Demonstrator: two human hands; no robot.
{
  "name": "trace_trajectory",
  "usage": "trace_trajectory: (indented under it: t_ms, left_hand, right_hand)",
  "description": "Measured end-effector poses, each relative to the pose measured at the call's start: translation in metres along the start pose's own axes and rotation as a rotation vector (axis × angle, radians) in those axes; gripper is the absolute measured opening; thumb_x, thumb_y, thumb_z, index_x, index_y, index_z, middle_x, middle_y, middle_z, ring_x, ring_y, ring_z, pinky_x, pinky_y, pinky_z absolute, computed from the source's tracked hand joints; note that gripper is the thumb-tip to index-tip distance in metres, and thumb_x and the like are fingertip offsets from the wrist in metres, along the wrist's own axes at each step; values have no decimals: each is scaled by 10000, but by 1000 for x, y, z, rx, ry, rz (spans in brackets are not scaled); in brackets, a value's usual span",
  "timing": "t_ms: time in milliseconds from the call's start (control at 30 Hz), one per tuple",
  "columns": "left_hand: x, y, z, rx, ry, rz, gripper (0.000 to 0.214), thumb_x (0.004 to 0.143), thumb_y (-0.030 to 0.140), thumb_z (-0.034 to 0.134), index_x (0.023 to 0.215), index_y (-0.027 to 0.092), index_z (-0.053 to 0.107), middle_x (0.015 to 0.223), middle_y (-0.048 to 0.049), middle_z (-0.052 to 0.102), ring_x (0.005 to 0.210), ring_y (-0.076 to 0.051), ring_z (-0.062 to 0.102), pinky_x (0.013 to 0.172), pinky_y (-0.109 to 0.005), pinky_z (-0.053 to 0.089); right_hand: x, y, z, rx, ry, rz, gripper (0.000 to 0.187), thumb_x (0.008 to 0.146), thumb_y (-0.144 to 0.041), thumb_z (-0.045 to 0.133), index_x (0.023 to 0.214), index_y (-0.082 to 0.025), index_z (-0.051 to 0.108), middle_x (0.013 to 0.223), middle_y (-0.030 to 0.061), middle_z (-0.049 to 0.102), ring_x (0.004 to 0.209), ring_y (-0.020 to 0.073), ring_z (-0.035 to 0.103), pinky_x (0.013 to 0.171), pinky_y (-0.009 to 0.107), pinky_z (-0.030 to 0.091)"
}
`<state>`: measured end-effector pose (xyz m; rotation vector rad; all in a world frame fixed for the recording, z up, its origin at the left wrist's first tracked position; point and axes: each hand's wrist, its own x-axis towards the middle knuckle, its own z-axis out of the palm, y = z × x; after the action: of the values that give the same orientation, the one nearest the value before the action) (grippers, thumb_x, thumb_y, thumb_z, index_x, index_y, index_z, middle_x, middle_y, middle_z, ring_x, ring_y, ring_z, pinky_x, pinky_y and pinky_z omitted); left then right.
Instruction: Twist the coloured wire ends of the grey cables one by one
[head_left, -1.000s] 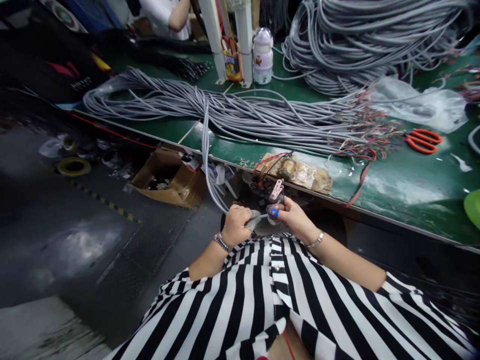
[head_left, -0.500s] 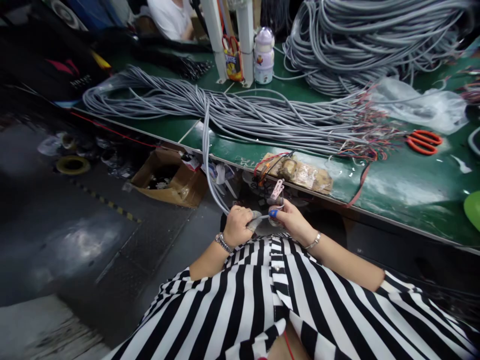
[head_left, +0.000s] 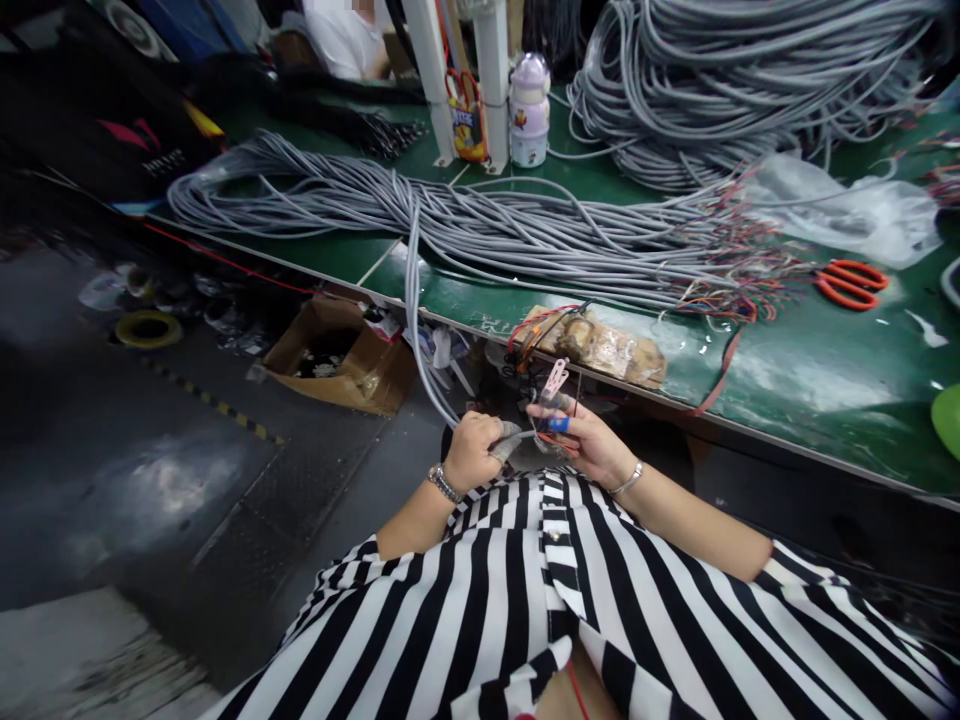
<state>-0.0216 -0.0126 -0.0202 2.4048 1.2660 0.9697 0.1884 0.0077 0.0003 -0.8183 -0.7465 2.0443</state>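
Workbench, head view: glossy green top (head_left: pixel 795 385), smooth and light-reflecting, with a pale front edge.
Left hand: the left hand (head_left: pixel 474 450) is closed in a fist, clamped on the grey cable (head_left: pixel 413 290); pale covers on its fingertips.
Right hand: the right hand (head_left: pixel 596 445) has its fingers partly apart at thin reddish wires (head_left: pixel 553 440) by the cable's end; whether it pinches them cannot be told. Blue wrap (head_left: pixel 558 424) on one digit.
Cable position: smooth, round, flexible; hangs in a curve over the bench edge to the left hand, in front of the torso.
Clip: pink clip (head_left: pixel 555 378), upright and slotted, just beyond the right fingers; contact unclear.
Bundle: long grey bundle (head_left: pixel 487 220) lying across the bench, ending in frayed multicoloured wires (head_left: pixel 742 265).
Block: rough brown block (head_left: pixel 619 352), partly under shiny film, at the bench edge.
Scissors: orange looped handles (head_left: pixel 853 284), right of the wire ends.
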Motion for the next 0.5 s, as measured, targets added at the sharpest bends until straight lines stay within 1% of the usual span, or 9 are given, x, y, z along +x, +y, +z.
trace_trajectory:
  t_ms: [67,100,133,200,233,333,367,433,500]
  left_hand:
    - [-3,-2,-1,-49,-13,19,150,872,277,570,865,197,696,688,-21,689,667,-156,619,703,-315,414]
    - [-4,-2,-1,-72,-21,27,155,874,282,567,872,201,700,693,-20,693,675,-156,622,712,-316,418]
    - [-6,-3,-1,-89,-28,28,162,876,291,566,875,204,702,695,-20,695,676,-155,623,721,-317,421]
    - [-9,-3,-2,-103,-21,6,174,878,312,568,864,205,705,682,-20,690,658,-151,616,721,-318,422]
    - [-11,-3,-2,-104,-7,-14,178,879,318,570,857,205,706,675,-20,685,642,-148,609,716,-317,422]
    - [-13,-3,-1,-85,46,-50,182,881,321,576,844,198,704,653,-20,664,608,-142,584,697,-315,419]
    - [-13,-3,-1,-74,62,-50,182,881,320,577,842,196,704,651,-21,659,603,-143,578,692,-314,418]
    - [-13,-2,0,-54,86,-41,173,878,311,582,843,192,702,653,-22,656,602,-143,573,696,-315,419]
    - [-13,-3,1,-47,104,-21,147,871,284,590,851,185,698,658,-20,659,603,-142,576,703,-315,420]
  right_hand:
    - [-1,-2,-1,-22,48,-43,388,643,-192,736,1008,-239,615,822,-43,620,443,33,165,377,197,154]
    - [-1,-3,-2,-37,66,-57,425,627,-196,739,1029,-249,611,824,-47,609,446,36,180,375,198,157]
    - [-1,-3,-3,-54,79,-62,434,624,-216,739,1037,-249,609,774,-54,581,448,43,198,376,199,162]
    - [-1,-3,-7,-92,94,-65,398,653,-293,731,1027,-239,605,673,-60,518,452,60,228,377,203,173]
    - [-1,-2,-9,-108,102,-72,379,677,-342,721,1021,-237,602,660,-55,514,455,67,240,379,205,176]
    - [0,1,-15,-122,158,-118,344,724,-442,692,986,-241,596,729,-21,575,464,70,236,379,208,160]
    - [0,1,-17,-121,173,-121,333,722,-451,697,955,-233,601,702,-22,563,461,69,222,381,208,146]
    - [0,1,-18,-126,178,-91,310,704,-442,722,873,-209,608,567,-53,450,454,65,186,389,205,120]
    - [-1,0,-17,-139,175,-57,310,677,-421,753,821,-194,599,499,-89,323,450,59,169,399,199,107]
